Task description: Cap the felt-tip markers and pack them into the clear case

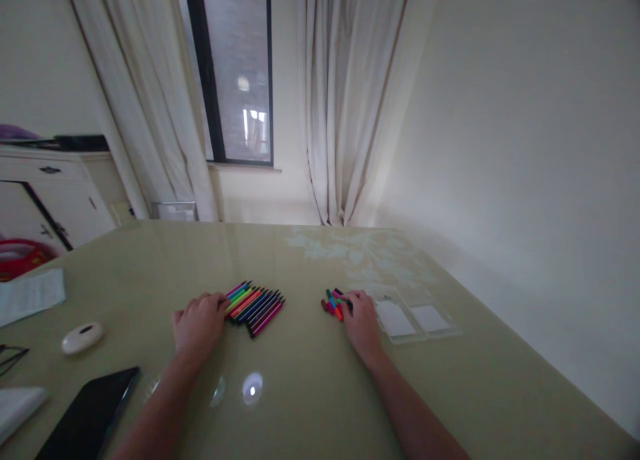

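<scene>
A row of several coloured felt-tip pens [255, 305] lies side by side on the pale green table [310, 393]. My left hand [199, 325] rests on the table at the left end of that row, fingers curled against the nearest pens. My right hand [361, 320] lies further right, its fingers closed on a small heap of coloured pen caps [332, 303]. Just right of that hand sits an open clear plastic case [415, 320] with two white inserts.
At the left of the table are a black tablet [87, 417], a white oval object [82, 337], a folded paper [30, 295] and glasses [11, 357]. A white cabinet [55, 193] stands beyond the left edge. The wall runs close along the right edge.
</scene>
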Demonstrator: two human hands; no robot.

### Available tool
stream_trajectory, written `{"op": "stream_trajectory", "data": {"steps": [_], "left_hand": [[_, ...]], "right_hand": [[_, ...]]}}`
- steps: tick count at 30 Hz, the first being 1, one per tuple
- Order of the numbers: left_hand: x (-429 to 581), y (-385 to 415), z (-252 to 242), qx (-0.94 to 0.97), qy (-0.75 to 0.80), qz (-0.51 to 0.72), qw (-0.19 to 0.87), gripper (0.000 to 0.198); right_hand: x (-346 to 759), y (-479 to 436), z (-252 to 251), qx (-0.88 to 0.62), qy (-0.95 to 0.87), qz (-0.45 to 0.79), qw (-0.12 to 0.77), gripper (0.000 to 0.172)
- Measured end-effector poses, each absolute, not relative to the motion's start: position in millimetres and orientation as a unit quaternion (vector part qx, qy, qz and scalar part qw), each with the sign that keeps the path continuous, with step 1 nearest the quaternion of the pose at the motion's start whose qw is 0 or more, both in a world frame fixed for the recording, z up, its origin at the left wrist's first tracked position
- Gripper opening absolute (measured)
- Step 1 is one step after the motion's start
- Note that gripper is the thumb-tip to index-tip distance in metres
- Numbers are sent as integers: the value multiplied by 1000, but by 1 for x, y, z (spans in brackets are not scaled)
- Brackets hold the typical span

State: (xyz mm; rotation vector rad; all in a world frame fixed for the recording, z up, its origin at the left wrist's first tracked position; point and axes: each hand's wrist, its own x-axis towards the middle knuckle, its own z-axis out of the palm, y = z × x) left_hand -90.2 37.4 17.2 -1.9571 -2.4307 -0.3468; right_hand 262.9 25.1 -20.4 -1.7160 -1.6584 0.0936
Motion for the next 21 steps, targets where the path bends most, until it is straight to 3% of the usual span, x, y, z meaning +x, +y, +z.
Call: {"op": "stream_trajectory", "data": {"steps": [21], "left_hand": [[-101,39,9,-630,-765,-131,-31,42]], "right_hand": [[268,26,-30,-675,-642,-18,362,21]]}}
